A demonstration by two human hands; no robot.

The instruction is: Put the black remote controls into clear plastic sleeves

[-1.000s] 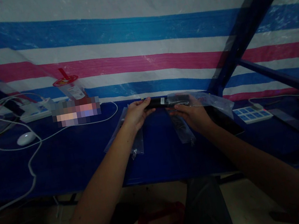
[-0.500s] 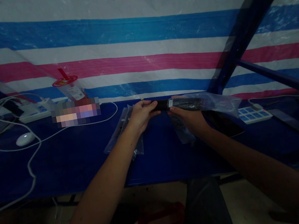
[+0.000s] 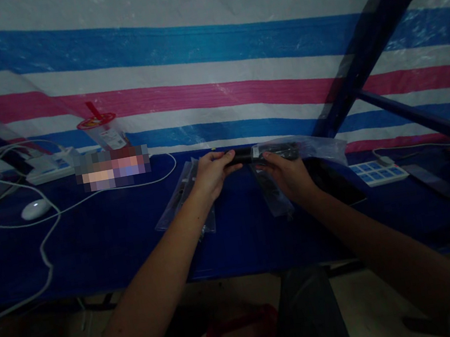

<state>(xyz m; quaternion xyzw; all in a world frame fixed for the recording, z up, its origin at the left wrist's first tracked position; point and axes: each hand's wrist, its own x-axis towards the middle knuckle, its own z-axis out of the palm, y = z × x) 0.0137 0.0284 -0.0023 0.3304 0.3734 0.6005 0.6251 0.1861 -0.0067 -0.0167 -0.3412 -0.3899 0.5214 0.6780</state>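
A black rod-shaped thing (image 3: 243,156) lies level across both hands above the blue table, its exact kind too dark to make out. My left hand (image 3: 214,171) is closed round its bare left end. On the right part, a clear plastic bag (image 3: 321,147) covers the rod, and a small white label shows near the bag's mouth. My right hand (image 3: 289,173) is closed on that bagged part, fingers partly hidden. Beneath my left hand lie flat clear packets (image 3: 176,203) with dark contents. Another clear packet (image 3: 273,192) lies below my right hand.
On the blue table (image 3: 134,248) stand a cup with a red lid (image 3: 108,132), a white mouse (image 3: 35,209) and looping white cables. Right of my hands are a dark tablet-like slab (image 3: 336,181), a power strip (image 3: 378,172) and a phone-like slab (image 3: 433,181). Striped sheeting hangs behind.
My right hand has shifted slightly along the rod, and the bag has moved left, its loose end drawn in and raised. The left hand stays nearly in place.
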